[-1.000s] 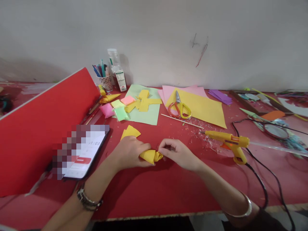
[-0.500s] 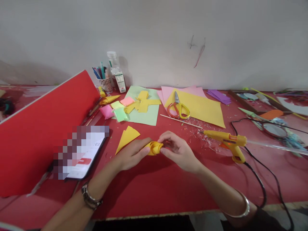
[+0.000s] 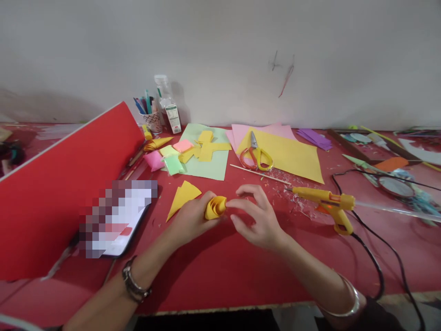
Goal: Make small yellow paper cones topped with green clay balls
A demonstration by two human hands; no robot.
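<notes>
Left hand (image 3: 192, 214) gripping rolled yellow paper (image 3: 212, 209), roll held in front of person, over desk (image 3: 213, 280), coiled end showing; right hand (image 3: 263, 220) just beside it, fingers parted, index fingertip at roll's edge, thumb apart; yellow paper pieces (image 3: 184, 195) beside left hand; scissors (image 3: 254, 143) farther back, partly on yellow sheet (image 3: 294, 158); glue gun (image 3: 319, 196) right of right hand

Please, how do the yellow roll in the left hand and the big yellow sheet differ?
The roll is curled; the sheet lies flat. The left hand holds the roll; the sheet rests partly under the scissors. The roll looks smaller than the sheet. Both are yellow.
</notes>
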